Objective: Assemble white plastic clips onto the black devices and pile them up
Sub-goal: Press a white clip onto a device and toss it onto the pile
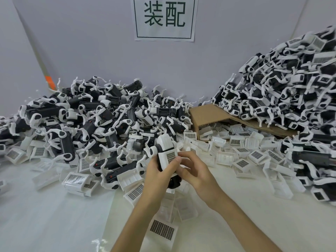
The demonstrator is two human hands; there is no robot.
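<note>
In the middle of the view both hands hold one black device [175,182] with white arms. A white plastic clip [168,155] with a dark grid label sits on its top side. My left hand [160,174] wraps the device from the left, thumb on the clip. My right hand [194,171] grips it from the right, fingertips against the clip's edge. Loose white clips [241,163] lie scattered on the table around my hands. A heap of black devices [94,120] fills the left. A taller pile of devices with clips [294,88] rises at the right.
A brown cardboard sheet [211,115] leans under the right pile, with clips beneath it. A paper sign [164,18] hangs on the grey wall behind. The white table surface [45,215] shows at the lower left. One clip [162,230] lies between my forearms.
</note>
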